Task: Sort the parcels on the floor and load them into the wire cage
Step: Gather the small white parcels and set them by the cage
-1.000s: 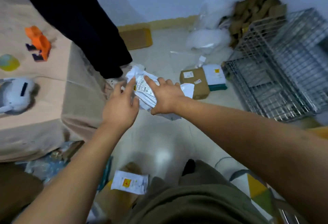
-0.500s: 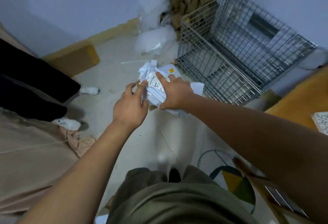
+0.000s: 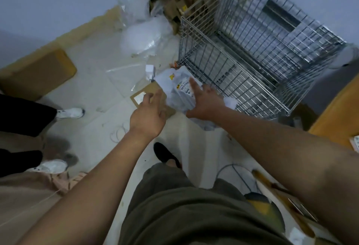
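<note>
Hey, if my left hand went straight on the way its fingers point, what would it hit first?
Most likely the white parcel bundle that the right hand holds: the left hand points straight toward it. Depth is unclear, so it might instead pass low onto the brown box underneath.

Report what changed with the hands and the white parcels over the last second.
The left hand let go of the crumpled bundle of white plastic mailer bags and now hovers open beside it. The right hand carried the bundle toward the silver wire cage. Unchanged: the right hand's grip, the cage's place.
</note>
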A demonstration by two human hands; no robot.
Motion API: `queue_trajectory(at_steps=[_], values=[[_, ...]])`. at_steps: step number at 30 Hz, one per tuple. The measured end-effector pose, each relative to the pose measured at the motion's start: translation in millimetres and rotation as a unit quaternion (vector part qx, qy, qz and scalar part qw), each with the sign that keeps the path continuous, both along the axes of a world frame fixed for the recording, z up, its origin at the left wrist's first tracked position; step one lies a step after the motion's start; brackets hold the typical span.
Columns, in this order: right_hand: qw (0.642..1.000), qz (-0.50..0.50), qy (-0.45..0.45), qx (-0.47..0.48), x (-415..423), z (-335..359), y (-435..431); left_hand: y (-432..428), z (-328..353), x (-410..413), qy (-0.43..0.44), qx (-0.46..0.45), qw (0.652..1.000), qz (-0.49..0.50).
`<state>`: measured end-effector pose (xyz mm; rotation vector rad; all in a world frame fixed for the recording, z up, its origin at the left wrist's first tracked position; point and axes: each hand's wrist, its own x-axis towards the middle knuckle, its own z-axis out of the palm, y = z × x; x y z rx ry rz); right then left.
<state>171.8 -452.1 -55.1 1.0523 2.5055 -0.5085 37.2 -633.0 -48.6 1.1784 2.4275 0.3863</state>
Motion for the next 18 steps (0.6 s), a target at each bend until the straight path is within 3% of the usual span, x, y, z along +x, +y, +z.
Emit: queue_trajectory(at_steps=[5, 10, 18], values=[[0.983, -0.178, -0.01, -0.05, -47, -52, 35, 44, -46, -52, -0.021, -0.077, 0.995, -0.055], [0.917, -0.373, 0.043, -0.135, -86, -150, 67, 87, -131, -93, -0.044, -0.13, 0.986, -0.09], [0.832, -0.514, 0.046, -0.203, -126, -370, 115, 164, -332, -109, -0.024, -0.145, 0.976, -0.16]])
